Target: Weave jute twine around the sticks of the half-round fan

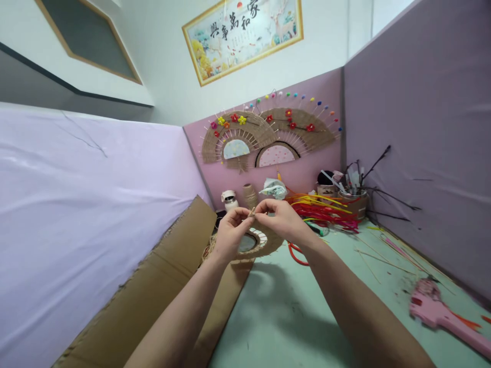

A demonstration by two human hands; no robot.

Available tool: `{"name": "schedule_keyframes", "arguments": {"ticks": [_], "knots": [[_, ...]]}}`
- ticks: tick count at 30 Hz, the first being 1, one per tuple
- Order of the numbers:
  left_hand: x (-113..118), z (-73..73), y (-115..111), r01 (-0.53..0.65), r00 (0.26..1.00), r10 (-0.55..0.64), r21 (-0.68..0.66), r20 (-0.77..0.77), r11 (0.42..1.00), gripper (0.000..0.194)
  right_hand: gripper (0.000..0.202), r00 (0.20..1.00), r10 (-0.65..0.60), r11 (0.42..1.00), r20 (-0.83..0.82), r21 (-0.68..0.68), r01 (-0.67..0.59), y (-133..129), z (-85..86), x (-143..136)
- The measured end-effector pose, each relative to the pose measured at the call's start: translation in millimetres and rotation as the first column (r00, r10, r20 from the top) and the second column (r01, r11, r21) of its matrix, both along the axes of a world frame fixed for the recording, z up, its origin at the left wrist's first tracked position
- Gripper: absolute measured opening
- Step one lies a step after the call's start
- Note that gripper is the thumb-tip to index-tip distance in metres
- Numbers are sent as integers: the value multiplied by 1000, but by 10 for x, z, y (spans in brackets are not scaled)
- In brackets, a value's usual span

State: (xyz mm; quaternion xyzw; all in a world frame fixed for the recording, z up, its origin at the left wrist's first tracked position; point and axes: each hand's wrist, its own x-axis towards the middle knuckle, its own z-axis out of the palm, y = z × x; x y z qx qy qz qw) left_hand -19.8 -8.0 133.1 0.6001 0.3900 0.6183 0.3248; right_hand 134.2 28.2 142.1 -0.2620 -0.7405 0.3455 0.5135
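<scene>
My left hand (231, 231) and my right hand (283, 221) meet at the middle of the view, raised over the table. Both are closed in a pinch on a small piece of tan jute twine (252, 211), which looks twisted or knotted between the fingertips. Most of the twine is hidden by my fingers. Beneath and behind the hands lies a curved woven twine piece (274, 246) with white strips along its inner edge, partly covered by my hands. Loose twine (207, 249) lies left of it. A spool of twine (249, 195) stands just behind.
Cardboard (164, 276) lies along the left. Red-handled scissors (297, 254) rest right of my hands, near colourful pipe cleaners (322, 210). A pink glue gun (441, 312) sits at right. Behind are a white bottle (229, 200), a pot of twigs (355, 204) and decorated twine fans (240, 133).
</scene>
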Motion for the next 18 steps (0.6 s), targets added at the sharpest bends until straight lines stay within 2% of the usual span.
{"name": "schedule_keyframes", "arguments": {"ticks": [7,18], "knots": [[19,-29,18,-18,999,19,42,-40,999,17,11,999,-40,999,-14,12,40,-40,4,30],[37,-69,24,-69,995,75,90,-64,994,16,10,997,-73,991,2,115,72,-83,6,49]]}}
